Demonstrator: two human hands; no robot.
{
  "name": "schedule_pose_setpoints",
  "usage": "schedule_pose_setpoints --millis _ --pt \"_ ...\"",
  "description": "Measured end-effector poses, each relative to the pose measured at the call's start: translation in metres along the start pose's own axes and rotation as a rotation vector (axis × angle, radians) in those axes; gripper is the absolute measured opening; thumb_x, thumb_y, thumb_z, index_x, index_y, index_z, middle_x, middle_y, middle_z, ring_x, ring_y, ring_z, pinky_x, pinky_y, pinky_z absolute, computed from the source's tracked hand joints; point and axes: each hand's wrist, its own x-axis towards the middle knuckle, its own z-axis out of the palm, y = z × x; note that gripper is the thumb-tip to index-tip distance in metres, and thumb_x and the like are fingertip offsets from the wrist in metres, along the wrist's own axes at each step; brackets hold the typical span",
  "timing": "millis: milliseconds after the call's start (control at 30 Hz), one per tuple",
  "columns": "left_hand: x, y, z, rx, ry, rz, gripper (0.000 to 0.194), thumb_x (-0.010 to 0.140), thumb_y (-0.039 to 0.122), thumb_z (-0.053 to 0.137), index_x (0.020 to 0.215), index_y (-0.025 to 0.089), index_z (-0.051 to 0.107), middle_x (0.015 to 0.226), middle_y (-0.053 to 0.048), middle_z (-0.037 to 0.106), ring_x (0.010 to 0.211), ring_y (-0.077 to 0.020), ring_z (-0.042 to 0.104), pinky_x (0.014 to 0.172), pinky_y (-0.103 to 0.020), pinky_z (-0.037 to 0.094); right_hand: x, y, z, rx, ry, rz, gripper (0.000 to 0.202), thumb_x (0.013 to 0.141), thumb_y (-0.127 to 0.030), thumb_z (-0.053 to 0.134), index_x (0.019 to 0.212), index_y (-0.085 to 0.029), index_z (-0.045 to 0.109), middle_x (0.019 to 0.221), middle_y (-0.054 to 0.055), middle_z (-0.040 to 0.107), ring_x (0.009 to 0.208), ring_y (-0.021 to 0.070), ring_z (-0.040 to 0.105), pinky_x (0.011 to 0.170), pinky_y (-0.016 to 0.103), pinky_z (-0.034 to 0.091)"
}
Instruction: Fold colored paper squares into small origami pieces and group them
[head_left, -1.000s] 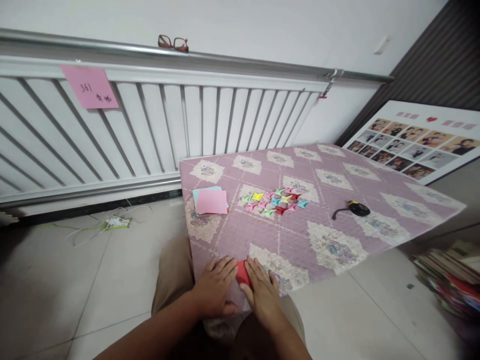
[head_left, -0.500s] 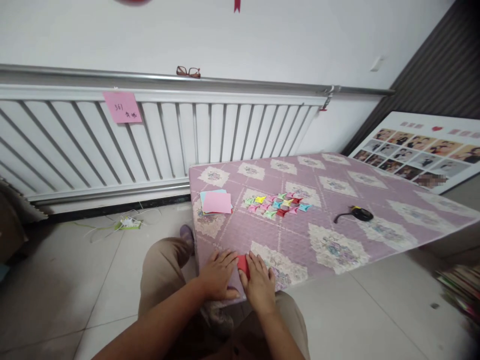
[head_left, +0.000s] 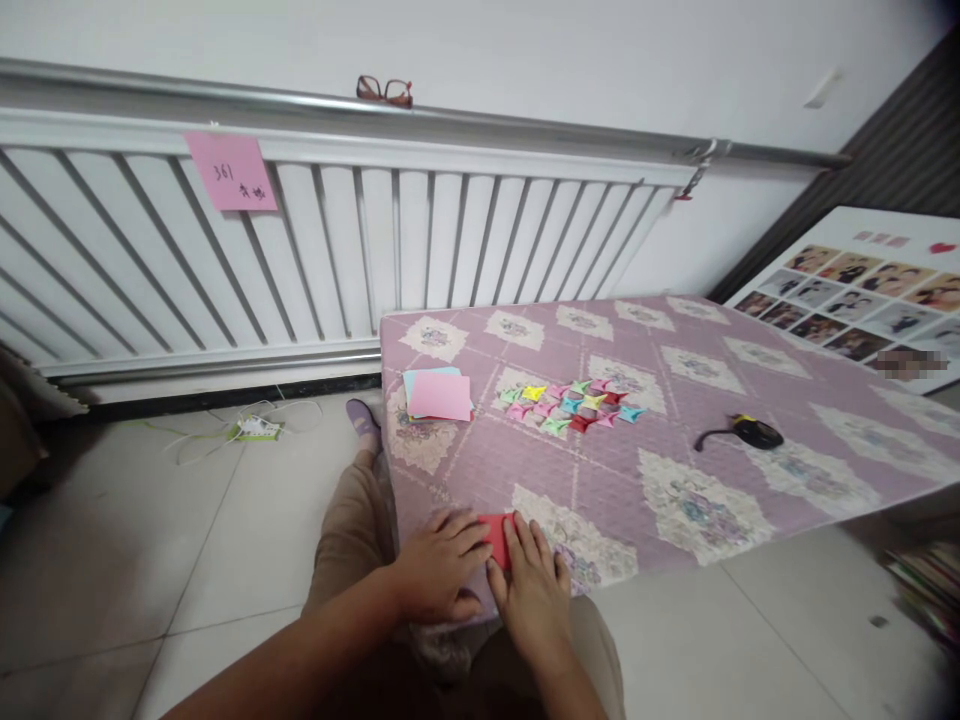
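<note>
More red paper peeks out between left hand and right hand!
Both press flat, not gripping; folded paper pieces sit finished, stacked sheets are still unfolded.

I receive moderate, diffuse light; the source is out of view. The wall reads brightest, and the pipe carries a soft glint. Past the left edge of the table, the floor dims to grey. Deep shadow lies below the near edge, between the knees. The red paper between left hand and right hand is evenly lit. I register wide-angle stretching toward the table's right edge, blurred stacked papers below it, and a black upper right frame corner. Pixelation masks part of the photo board.
</note>
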Motion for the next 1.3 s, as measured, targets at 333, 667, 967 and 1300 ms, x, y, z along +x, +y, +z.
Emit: schedule_pose_setpoints --millis 333,667,967,1300 --pt "0.004 -0.005 -0.005 0.012 0.033 -0.121 0.067 0.083 0.058 0.052 0.137 0.019 0.040 0.145 -0.008 0.040 0.131 -0.0291 0.031 0.106 -0.048 0.022 -0.001 0.003 0.000 0.024 -0.040 -0.010 0.057 0.088 -0.040 0.041 0.142 -0.021 0.038 0.150 0.006 0.033 0.139 0.0282 0.023 0.107 0.055 0.020" --pt "0.061 0.004 -0.033 0.035 -0.039 -0.344 0.026 0.084 0.030 0.061 0.102 0.011 0.062 0.106 -0.013 0.062 0.103 -0.0275 0.054 0.088 -0.038 0.044 -0.002 0.006 0.005 0.092 0.022 -0.029 0.059 0.086 -0.041 0.045 0.141 -0.021 0.038 0.148 0.007 0.037 0.139 0.0288 0.025 0.106 0.057 0.020" --pt "0.086 0.001 -0.053 0.022 -0.279 -0.373 0.039 0.071 0.029 0.076 0.103 0.012 0.062 0.105 -0.013 0.066 0.096 -0.0256 0.064 0.081 -0.031 0.050 -0.006 0.009 0.014 0.177 0.164 -0.002 0.065 0.085 -0.040 0.048 0.143 -0.016 0.031 0.144 0.011 0.042 0.136 0.0281 0.030 0.105 0.055 0.023" --pt "0.086 0.001 -0.051 0.027 -0.342 -0.374 0.029 0.090 0.036 0.058 0.110 0.014 0.059 0.112 -0.008 0.060 0.100 -0.0217 0.059 0.086 -0.043 0.049 -0.008 0.008 0.014 0.216 0.194 0.012 0.064 0.083 -0.039 0.051 0.141 -0.019 0.034 0.144 0.011 0.042 0.135 0.0284 0.032 0.105 0.055 0.023"
